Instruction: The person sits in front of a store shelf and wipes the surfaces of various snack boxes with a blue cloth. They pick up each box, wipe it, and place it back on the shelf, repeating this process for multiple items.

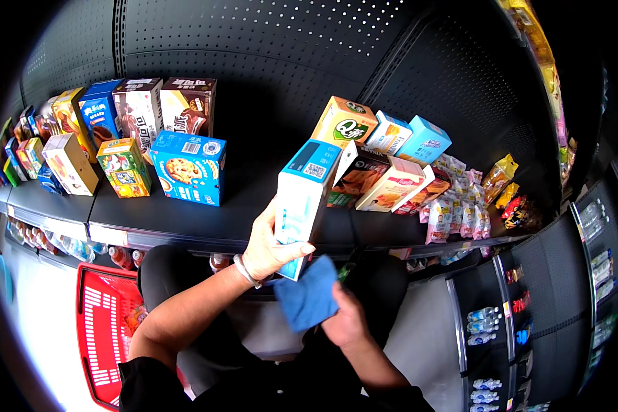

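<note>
My left hand [269,252] grips a tall white and blue carton [301,206] by its lower part, tilted above the front edge of a black shelf [257,219]. A bracelet circles that wrist. Just below the carton, my right hand [346,316] holds a blue cloth [309,296] by its right side; this hand is slightly blurred. Behind the held carton stand an orange box [345,121] and a dark cookie box [363,172], partly covered by it. To its left a blue cookie box [188,167] stands upright on the shelf.
More snack boxes [126,167] line the shelf's left side. Small bagged snacks [458,201] sit at the right. A red shopping basket [100,329] stands on the floor at lower left. Shelves with bottles [484,324] are at lower right. A perforated back panel [262,41] rises behind.
</note>
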Demonstrator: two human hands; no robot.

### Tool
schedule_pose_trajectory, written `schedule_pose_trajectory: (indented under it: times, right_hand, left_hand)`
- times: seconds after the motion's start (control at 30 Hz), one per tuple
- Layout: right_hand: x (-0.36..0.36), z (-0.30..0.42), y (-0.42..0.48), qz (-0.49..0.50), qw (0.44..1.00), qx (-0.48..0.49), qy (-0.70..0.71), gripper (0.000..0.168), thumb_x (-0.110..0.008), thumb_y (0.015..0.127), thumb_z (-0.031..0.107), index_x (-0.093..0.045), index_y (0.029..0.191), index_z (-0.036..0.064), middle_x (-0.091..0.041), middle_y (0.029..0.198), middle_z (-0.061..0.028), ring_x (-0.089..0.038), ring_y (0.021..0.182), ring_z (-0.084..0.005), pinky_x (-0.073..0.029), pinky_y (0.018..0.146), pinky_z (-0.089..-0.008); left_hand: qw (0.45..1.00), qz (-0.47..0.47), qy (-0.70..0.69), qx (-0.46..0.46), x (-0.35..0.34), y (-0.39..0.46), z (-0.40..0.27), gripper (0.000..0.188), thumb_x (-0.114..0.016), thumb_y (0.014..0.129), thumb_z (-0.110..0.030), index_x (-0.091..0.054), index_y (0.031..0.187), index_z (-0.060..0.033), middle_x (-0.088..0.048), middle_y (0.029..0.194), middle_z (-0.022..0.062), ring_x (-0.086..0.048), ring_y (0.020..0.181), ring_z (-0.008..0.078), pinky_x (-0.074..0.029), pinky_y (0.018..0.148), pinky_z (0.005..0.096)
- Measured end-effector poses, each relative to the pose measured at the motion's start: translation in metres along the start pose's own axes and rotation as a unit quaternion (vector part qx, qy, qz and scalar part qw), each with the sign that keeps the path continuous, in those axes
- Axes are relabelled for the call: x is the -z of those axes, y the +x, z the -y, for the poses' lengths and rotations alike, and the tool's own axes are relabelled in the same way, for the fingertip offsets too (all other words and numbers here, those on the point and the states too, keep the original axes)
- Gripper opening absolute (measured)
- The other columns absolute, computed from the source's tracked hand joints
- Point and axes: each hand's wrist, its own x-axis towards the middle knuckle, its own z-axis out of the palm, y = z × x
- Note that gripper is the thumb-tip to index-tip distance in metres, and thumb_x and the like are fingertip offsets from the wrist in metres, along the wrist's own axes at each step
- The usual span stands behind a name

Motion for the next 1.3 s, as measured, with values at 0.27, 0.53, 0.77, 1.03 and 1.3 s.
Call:
schedule_pose_trajectory:
  times: [0.27, 0.53, 0.77, 1.03, 1.3]
  right_hand:
    - [-0.073, 0.115, 0.013, 0.051, 0.717, 0.546, -0.431, 0.051, -0.050, 0.101, 0.033, -0.048, 0.138, -0.003, -0.055, 0.135, -0.0197, -0.054, 0.124, -0.0312, -0.038, 0.107, -0.0439]
    - [-0.079, 0.138, 0.056, 0.201, 0.560, 0.531, -0.603, 0.065, -0.035, 0.101, 0.056, -0.064, 0.122, 0.001, -0.064, 0.124, -0.0160, -0.057, 0.122, -0.0335, -0.037, 0.107, -0.0452]
    - [-0.028, 0.120, 0.083, 0.069, 0.858, 0.343, -0.377, 0.055, -0.036, 0.106, 0.044, -0.059, 0.124, -0.002, -0.063, 0.121, -0.0126, -0.058, 0.115, -0.0224, -0.043, 0.100, -0.0364]
    - [-0.033, 0.066, 0.097, 0.111, 0.864, 0.317, -0.376, 0.035, -0.048, 0.105, 0.027, -0.055, 0.123, -0.002, -0.064, 0.107, -0.0101, -0.056, 0.098, -0.0154, -0.046, 0.088, -0.0317]
    - [-0.056, 0.073, 0.140, 0.113, 0.823, 0.404, -0.383, 0.029, -0.051, 0.104, 0.023, -0.055, 0.119, -0.002, -0.063, 0.100, -0.0089, -0.055, 0.091, -0.0138, -0.047, 0.084, -0.0319]
  left_hand:
    - [0.974, 0.109, 0.186, -0.069, -0.002, 0.000, 0.007, 0.109, -0.094, 0.061, -0.034, -0.038, 0.149, -0.0015, -0.056, 0.131, 0.0166, -0.054, 0.125, 0.0270, -0.040, 0.108, 0.0377]
    - [0.974, 0.146, 0.170, 0.002, -0.007, -0.005, 0.007, 0.103, -0.096, 0.059, -0.033, -0.046, 0.140, 0.0043, -0.056, 0.127, 0.0137, -0.056, 0.119, 0.0214, -0.044, 0.104, 0.0359]
    - [0.981, 0.171, 0.046, 0.074, -0.007, -0.009, -0.005, 0.096, -0.093, 0.064, -0.023, -0.044, 0.142, 0.0034, -0.055, 0.134, 0.0104, -0.053, 0.122, 0.0185, -0.041, 0.106, 0.0352]
    - [0.989, 0.078, -0.056, 0.111, 0.006, 0.002, -0.018, 0.079, -0.081, 0.078, -0.040, -0.048, 0.133, 0.0063, -0.061, 0.126, 0.0139, -0.057, 0.116, 0.0198, -0.045, 0.101, 0.0362]
    - [0.995, -0.010, 0.100, 0.013, 0.013, 0.009, -0.016, 0.071, -0.084, 0.080, -0.028, -0.048, 0.131, 0.0039, -0.061, 0.121, 0.0101, -0.056, 0.113, 0.0181, -0.045, 0.099, 0.0343]
